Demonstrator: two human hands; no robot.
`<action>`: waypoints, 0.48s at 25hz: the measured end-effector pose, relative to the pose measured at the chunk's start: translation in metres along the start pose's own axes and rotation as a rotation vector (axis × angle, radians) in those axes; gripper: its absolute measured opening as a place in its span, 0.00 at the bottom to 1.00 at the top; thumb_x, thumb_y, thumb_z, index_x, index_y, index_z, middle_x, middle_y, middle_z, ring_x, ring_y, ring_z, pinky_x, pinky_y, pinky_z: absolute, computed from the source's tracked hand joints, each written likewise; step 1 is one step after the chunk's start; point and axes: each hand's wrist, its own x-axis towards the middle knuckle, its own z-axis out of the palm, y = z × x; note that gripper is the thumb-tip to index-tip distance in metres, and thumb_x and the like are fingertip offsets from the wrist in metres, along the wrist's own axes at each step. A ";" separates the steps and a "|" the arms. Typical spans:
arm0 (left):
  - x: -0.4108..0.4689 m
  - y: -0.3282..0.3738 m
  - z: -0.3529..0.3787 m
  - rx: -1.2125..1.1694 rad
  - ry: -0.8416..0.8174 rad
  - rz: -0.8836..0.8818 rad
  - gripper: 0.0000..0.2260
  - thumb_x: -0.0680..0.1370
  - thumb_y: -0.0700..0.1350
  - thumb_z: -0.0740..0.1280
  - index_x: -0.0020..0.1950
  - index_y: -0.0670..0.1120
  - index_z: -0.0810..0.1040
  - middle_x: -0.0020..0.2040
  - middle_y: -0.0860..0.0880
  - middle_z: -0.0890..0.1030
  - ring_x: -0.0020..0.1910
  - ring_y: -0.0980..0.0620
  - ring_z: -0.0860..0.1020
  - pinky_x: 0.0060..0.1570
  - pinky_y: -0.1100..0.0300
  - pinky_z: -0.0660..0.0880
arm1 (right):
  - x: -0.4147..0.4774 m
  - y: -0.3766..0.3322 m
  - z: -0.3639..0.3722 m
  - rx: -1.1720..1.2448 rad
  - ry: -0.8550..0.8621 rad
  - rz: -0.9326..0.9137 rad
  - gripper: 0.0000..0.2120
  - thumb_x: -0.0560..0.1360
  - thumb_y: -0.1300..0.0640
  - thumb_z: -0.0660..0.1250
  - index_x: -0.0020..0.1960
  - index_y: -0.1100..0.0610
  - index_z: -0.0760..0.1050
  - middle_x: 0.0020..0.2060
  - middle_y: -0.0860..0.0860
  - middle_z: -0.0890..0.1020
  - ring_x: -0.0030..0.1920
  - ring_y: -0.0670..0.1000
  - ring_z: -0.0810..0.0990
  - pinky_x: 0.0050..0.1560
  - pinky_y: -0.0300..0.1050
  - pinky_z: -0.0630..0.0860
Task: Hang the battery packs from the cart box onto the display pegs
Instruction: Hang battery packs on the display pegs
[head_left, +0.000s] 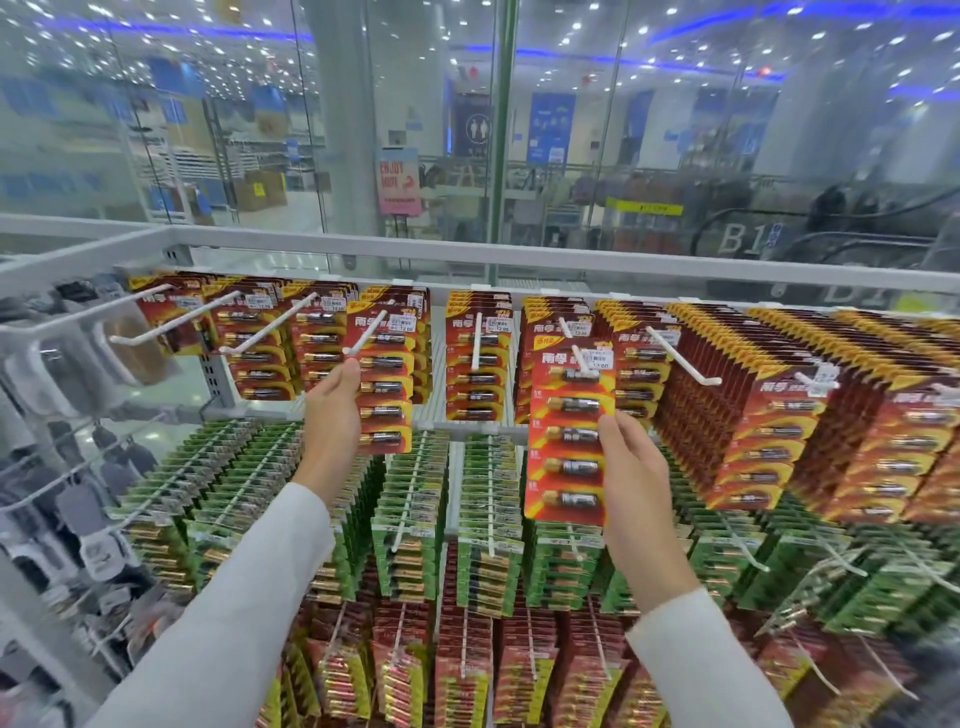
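Pack (569, 431), pinched at its edge by the right grip (631, 467), sits at a top-row peg (582, 358) tip (left grip (332, 410) likewise pinches a second pack (385, 384)), so keep it square and slide straight back.

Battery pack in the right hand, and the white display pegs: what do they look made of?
Battery pack, held by the right hand: printed glossy card, red and yellow, with clear plastic blisters over the cells, judging by the glare. Display peg: probably white-coated metal wire, thin and rigid with an upturned tip; plastic cannot be excluded.
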 end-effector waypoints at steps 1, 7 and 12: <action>0.005 0.000 0.002 0.002 -0.012 -0.003 0.16 0.88 0.55 0.57 0.55 0.52 0.84 0.46 0.48 0.88 0.46 0.43 0.88 0.45 0.46 0.83 | 0.015 0.002 0.006 -0.026 0.020 -0.002 0.14 0.86 0.49 0.57 0.55 0.50 0.81 0.45 0.52 0.88 0.46 0.59 0.88 0.47 0.62 0.85; 0.031 -0.002 0.010 0.006 -0.027 0.014 0.15 0.88 0.53 0.57 0.58 0.49 0.82 0.46 0.49 0.89 0.44 0.47 0.88 0.40 0.52 0.83 | 0.090 0.022 0.020 -0.133 0.092 -0.067 0.14 0.86 0.47 0.57 0.52 0.51 0.79 0.51 0.56 0.85 0.52 0.60 0.85 0.56 0.61 0.82; 0.044 -0.006 0.014 -0.031 -0.042 0.003 0.14 0.88 0.52 0.58 0.59 0.48 0.82 0.46 0.50 0.89 0.45 0.48 0.88 0.42 0.52 0.84 | 0.114 0.031 0.022 -0.169 0.116 -0.120 0.13 0.86 0.48 0.57 0.52 0.49 0.78 0.49 0.52 0.84 0.50 0.54 0.84 0.51 0.55 0.83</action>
